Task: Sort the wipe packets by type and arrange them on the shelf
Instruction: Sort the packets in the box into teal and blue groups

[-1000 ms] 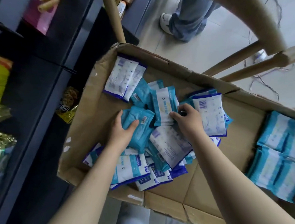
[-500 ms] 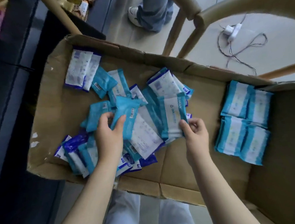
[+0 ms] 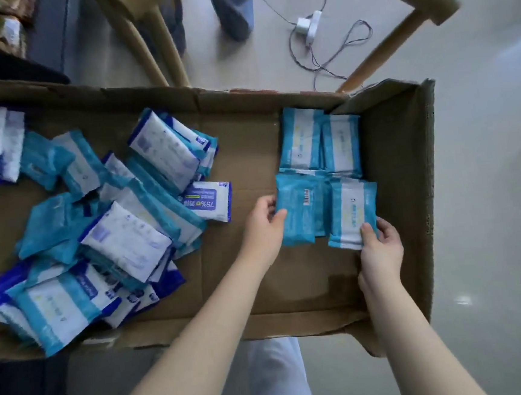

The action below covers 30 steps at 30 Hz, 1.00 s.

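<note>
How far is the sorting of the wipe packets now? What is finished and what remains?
Done: a few teal-and-white packets lie grouped at the right end of the cardboard box. In hand: the left hand holds a teal packet and the right hand a white-fronted packet, both at that group. Left: the large mixed pile is unsorted, and no packet is seen on a shelf.

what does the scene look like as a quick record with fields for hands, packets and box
left hand: grips the teal packet by its left edge
right hand: pinches the white-and-teal packet at its near edge
sorted group: two white-and-teal packets just beyond the held ones, box's right end
unsorted pile: mixed overlapping packets, box's left part
container: cardboard box, open top
</note>
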Available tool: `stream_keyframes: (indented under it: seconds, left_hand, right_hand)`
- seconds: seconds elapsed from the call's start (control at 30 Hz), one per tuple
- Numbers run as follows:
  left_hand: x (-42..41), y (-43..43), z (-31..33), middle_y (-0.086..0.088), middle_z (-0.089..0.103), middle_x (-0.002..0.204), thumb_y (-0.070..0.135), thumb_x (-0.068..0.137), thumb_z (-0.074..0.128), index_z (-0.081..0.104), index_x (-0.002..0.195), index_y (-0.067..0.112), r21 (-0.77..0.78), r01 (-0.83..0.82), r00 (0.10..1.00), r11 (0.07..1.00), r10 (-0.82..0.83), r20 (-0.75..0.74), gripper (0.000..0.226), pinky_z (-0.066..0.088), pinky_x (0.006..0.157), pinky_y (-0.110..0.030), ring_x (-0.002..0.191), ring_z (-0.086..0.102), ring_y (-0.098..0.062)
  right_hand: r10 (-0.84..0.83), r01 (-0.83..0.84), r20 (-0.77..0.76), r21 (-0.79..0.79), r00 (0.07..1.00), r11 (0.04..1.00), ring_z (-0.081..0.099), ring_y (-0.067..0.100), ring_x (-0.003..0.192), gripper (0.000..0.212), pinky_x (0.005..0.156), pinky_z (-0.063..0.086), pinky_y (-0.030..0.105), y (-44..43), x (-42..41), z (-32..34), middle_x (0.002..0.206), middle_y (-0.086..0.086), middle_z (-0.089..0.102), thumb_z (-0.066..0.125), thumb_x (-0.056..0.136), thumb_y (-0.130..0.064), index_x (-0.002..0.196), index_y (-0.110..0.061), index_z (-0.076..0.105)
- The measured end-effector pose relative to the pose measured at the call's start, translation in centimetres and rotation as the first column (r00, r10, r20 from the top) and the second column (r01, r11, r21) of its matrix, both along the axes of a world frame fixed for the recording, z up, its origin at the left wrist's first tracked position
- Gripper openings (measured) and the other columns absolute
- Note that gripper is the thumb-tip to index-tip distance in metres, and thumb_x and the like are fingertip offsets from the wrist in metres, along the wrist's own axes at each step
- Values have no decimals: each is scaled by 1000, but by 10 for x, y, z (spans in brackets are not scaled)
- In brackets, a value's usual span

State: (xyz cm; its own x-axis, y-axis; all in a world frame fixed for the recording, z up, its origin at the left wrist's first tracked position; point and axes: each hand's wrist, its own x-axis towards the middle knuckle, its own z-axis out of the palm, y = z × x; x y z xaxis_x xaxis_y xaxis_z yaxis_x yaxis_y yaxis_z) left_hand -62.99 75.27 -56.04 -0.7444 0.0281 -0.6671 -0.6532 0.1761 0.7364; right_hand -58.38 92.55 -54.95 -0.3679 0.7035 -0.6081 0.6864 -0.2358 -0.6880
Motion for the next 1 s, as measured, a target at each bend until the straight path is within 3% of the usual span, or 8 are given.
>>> stream_keyframes:
  seconds: [0.13, 0.27, 0.37, 0.47, 0.6, 0.87, 0.93, 1.0]
  left_hand:
    - [-3, 34, -19, -6, 55, 117, 12, 96, 60, 60, 123, 11, -199, 43, 998, 979, -52, -40, 27, 40, 83, -15, 97, 54, -12]
    - [-2, 26, -12, -2, 62, 112, 17, 97, 59, 55, 131, 13, -131, -43, 999, 990, 45, 8, 34, 45, 77, -14, 97, 59, -10]
    - [0, -9, 8, -1, 63, 112, 14, 96, 59, 58, 124, 11, -149, -87, 993, 985, 74, -91, 27, 44, 78, -6, 93, 59, -2]
    - [0, -69, 35, 6, 64, 111, 16, 97, 58, 60, 116, 16, -218, -127, 974, 967, 81, -210, 19, 44, 83, -5, 95, 58, 5]
    - [-8, -166, 51, 6, 62, 114, 22, 98, 58, 59, 119, 20, -318, -193, 958, 928, 109, -263, 21, 46, 94, -20, 104, 59, -4]
    - [-36, -329, -1, -2, 53, 136, 36, 94, 63, 51, 133, 18, -437, -344, 937, 831, 336, -100, 44, 42, 108, -38, 124, 52, -16]
    - [-50, -347, -15, -1, 50, 138, 38, 92, 65, 48, 137, 15, -391, -389, 914, 834, 404, -49, 53, 41, 108, -36, 124, 51, -16]
    - [-67, -358, -25, 2, 51, 132, 41, 92, 65, 48, 137, 12, -330, -436, 883, 838, 469, 26, 56, 42, 101, -31, 117, 51, -13]
  right_hand:
    - [92, -111, 90, 244, 992, 963, 62, 14, 101, 30, 87, 51, 27, 16, -2, -17, 126, 7, 64, 61, 97, -15, 127, -16, 59]
    - [146, -174, 109, 329, 983, 928, 56, 18, 124, 50, 103, 45, 31, 4, 5, -10, 138, 4, 59, 64, 96, -27, 143, -16, 50]
    - [192, -213, 94, 380, 977, 900, 52, 20, 128, 53, 108, 44, 39, -14, 8, -2, 137, 2, 58, 65, 94, -33, 143, -19, 49]
    - [270, -277, 67, 340, 960, 899, 52, 16, 129, 47, 109, 44, 45, -45, 0, 5, 137, -3, 57, 64, 94, -34, 139, -23, 53]
    - [457, -446, 15, 249, 889, 860, 53, 13, 126, 38, 110, 40, 35, -110, -27, 12, 132, -5, 60, 64, 95, -28, 132, -18, 60]
    - [703, -697, -89, 85, 706, 712, 62, 3, 102, 25, 84, 47, 10, -262, -84, 13, 113, -10, 68, 64, 96, -32, 117, -19, 66]
    - [742, -739, -13, 88, 670, 668, 60, 4, 107, 32, 91, 48, 18, -286, -92, 3, 118, -13, 66, 62, 95, -40, 122, -22, 65]
    - [694, -698, 70, 54, 716, 715, 61, 8, 110, 36, 96, 51, 32, -300, -97, -8, 119, -12, 67, 62, 94, -45, 122, -23, 65]
